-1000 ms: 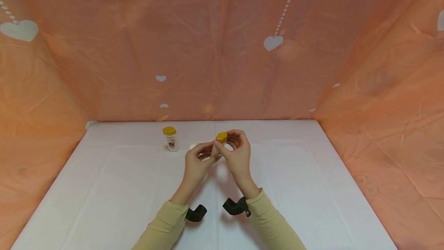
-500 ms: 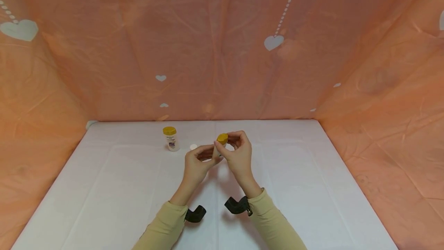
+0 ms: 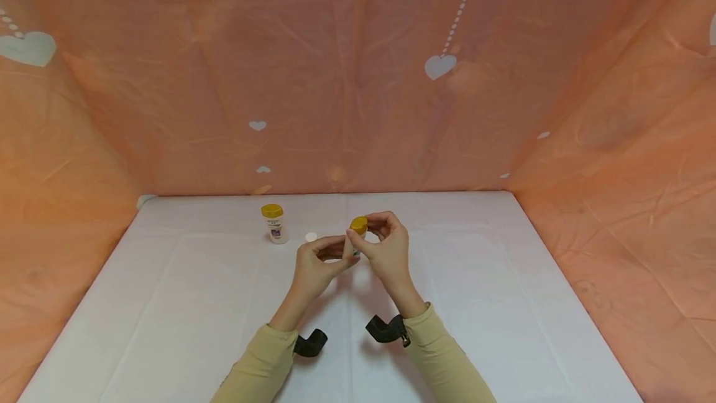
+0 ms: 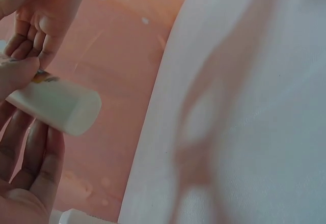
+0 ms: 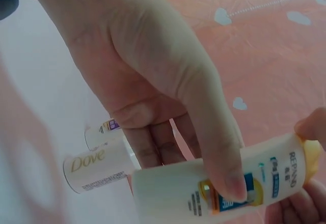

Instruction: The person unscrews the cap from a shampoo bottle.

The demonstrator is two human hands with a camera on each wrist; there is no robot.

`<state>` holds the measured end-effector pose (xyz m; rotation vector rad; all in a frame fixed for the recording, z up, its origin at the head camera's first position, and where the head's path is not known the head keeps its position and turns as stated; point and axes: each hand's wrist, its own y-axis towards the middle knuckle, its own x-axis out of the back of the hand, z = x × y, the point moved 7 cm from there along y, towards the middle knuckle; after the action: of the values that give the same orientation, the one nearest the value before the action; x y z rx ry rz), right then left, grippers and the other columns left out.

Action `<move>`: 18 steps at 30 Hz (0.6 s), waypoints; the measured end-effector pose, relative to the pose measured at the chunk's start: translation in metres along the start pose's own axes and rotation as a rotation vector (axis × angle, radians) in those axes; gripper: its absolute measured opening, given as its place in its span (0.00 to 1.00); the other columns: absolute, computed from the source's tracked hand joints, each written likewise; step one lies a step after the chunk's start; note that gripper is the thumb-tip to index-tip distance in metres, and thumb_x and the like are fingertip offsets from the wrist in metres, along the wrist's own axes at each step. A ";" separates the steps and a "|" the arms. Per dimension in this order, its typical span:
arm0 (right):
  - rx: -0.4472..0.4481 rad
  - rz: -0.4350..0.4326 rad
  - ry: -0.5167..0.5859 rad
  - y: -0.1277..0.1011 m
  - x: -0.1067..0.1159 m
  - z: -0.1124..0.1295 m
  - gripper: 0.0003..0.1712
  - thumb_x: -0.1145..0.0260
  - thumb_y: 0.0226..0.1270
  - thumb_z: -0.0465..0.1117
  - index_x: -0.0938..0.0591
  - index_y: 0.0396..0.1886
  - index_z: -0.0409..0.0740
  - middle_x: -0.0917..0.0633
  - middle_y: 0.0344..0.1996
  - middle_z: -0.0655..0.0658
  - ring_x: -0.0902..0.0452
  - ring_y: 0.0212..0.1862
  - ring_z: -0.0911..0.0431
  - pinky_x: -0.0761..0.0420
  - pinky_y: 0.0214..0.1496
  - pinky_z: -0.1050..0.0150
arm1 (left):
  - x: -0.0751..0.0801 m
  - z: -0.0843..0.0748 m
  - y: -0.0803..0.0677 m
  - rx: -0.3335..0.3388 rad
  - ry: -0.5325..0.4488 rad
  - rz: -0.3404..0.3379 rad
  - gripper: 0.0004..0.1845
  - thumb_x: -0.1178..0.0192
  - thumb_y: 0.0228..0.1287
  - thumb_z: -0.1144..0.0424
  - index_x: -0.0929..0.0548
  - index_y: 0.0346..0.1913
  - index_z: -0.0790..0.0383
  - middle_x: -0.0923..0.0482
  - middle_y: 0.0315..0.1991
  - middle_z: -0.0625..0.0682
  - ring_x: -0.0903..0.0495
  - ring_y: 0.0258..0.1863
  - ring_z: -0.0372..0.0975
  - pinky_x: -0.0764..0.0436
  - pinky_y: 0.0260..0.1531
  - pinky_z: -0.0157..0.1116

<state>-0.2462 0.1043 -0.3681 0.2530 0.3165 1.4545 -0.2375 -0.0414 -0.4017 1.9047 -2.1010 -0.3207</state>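
Both forearms come in from the near edge of the table (image 3: 184, 303), in pale yellow sleeves, and meet above the middle of the white cloth. The left hand (image 3: 314, 265) is turned palm up, its fingers and thumb curled round the body of a small white bottle (image 5: 214, 188), gripping it low down. The right hand (image 3: 388, 247) arches over from the other side, wrist bent, its thumb and fingertips pinching the bottle's yellow cap (image 3: 358, 225).

The bottle is held clear of the table, between the two hands, tilted with the cap end up and away from the person. It is a squat white plastic one with a rounded, flat base (image 4: 84, 117), a blue and yellow label, and printed lettering near the cap.

Toward the far edge, left of the hands, a second bottle (image 3: 275, 223) with a yellow cap stands upright on the cloth. Just beside it, nearer the hands, lies something small and white (image 3: 311, 237); the right wrist view shows a white Dove bottle (image 5: 97, 167) lying on its side there.
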 end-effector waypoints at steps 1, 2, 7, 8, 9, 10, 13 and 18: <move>-0.002 0.008 -0.002 0.000 0.000 -0.001 0.20 0.25 0.48 0.26 0.24 0.40 0.27 0.18 0.39 0.36 0.20 0.42 0.49 0.20 0.52 0.56 | 0.000 0.000 0.000 -0.001 -0.006 0.009 0.17 0.30 0.51 0.76 0.16 0.46 0.72 0.16 0.36 0.61 0.16 0.35 0.51 0.16 0.39 0.44; -0.005 0.017 -0.003 0.000 0.000 -0.001 0.20 0.25 0.49 0.26 0.23 0.41 0.27 0.18 0.39 0.37 0.20 0.42 0.49 0.20 0.52 0.55 | 0.000 0.000 0.000 -0.003 -0.012 0.018 0.17 0.31 0.51 0.77 0.16 0.46 0.73 0.16 0.36 0.62 0.16 0.35 0.52 0.16 0.39 0.45; -0.017 0.084 -0.011 0.003 0.001 -0.009 0.19 0.26 0.51 0.27 0.21 0.43 0.28 0.17 0.40 0.37 0.20 0.42 0.52 0.21 0.53 0.54 | 0.001 -0.001 0.000 -0.021 -0.014 0.064 0.17 0.32 0.51 0.79 0.18 0.47 0.76 0.17 0.38 0.65 0.17 0.36 0.52 0.16 0.39 0.45; -0.018 0.099 -0.007 0.004 0.001 -0.013 0.19 0.27 0.52 0.27 0.21 0.44 0.28 0.17 0.40 0.37 0.20 0.43 0.52 0.21 0.53 0.55 | 0.001 -0.001 0.000 -0.021 -0.010 0.073 0.18 0.31 0.51 0.79 0.18 0.47 0.76 0.17 0.38 0.65 0.17 0.36 0.52 0.16 0.40 0.44; -0.018 0.114 0.003 0.005 0.002 -0.017 0.19 0.27 0.52 0.27 0.20 0.45 0.28 0.17 0.41 0.37 0.20 0.43 0.53 0.21 0.53 0.57 | 0.001 -0.001 0.000 -0.018 -0.009 0.082 0.18 0.31 0.50 0.78 0.18 0.47 0.76 0.17 0.38 0.65 0.17 0.36 0.51 0.16 0.40 0.44; -0.019 0.128 0.014 0.005 0.002 -0.021 0.19 0.27 0.53 0.26 0.20 0.45 0.29 0.17 0.41 0.36 0.20 0.43 0.53 0.21 0.53 0.58 | 0.001 -0.001 0.000 -0.014 -0.010 0.091 0.18 0.31 0.50 0.78 0.18 0.47 0.76 0.17 0.38 0.65 0.17 0.36 0.50 0.16 0.40 0.44; -0.024 0.168 0.045 0.006 0.001 -0.024 0.19 0.29 0.54 0.26 0.20 0.47 0.28 0.17 0.42 0.35 0.20 0.44 0.53 0.21 0.52 0.62 | 0.003 0.001 0.000 -0.001 -0.013 0.105 0.19 0.29 0.49 0.77 0.18 0.47 0.76 0.17 0.38 0.64 0.17 0.36 0.48 0.16 0.39 0.43; -0.047 0.204 0.100 0.005 -0.001 -0.026 0.20 0.31 0.57 0.27 0.22 0.51 0.27 0.18 0.46 0.35 0.20 0.49 0.53 0.23 0.55 0.64 | 0.005 0.003 0.001 0.016 -0.013 0.098 0.19 0.29 0.49 0.76 0.18 0.47 0.76 0.17 0.38 0.64 0.17 0.36 0.47 0.16 0.40 0.43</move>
<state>-0.2604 0.1035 -0.3906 0.1785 0.3453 1.6775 -0.2401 -0.0459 -0.4039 1.8053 -2.2026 -0.2967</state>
